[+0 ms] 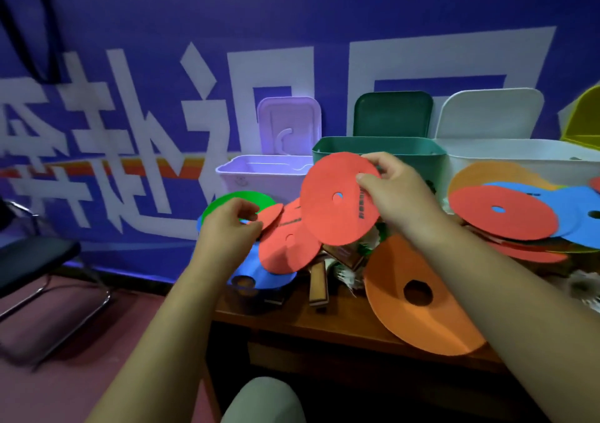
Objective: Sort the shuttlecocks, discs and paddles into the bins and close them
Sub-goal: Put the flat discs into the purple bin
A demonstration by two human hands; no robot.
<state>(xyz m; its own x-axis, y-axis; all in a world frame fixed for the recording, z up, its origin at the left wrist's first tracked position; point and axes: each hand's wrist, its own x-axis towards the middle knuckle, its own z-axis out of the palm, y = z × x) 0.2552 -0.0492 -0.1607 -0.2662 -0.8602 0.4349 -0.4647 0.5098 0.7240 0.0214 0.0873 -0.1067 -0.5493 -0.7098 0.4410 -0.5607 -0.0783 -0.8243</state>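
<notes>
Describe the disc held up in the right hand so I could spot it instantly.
Find the dark green bin at the back of the wooden table. Just in front of it, the right hand pinches a red disc by its upper edge. Unlike the red discs lying below, it is raised and tilted up.

The person is wearing pale grey-green trousers (263, 401), showing below the table (292, 323); left hand (227, 227) and right hand (397, 195) are going bare.
</notes>
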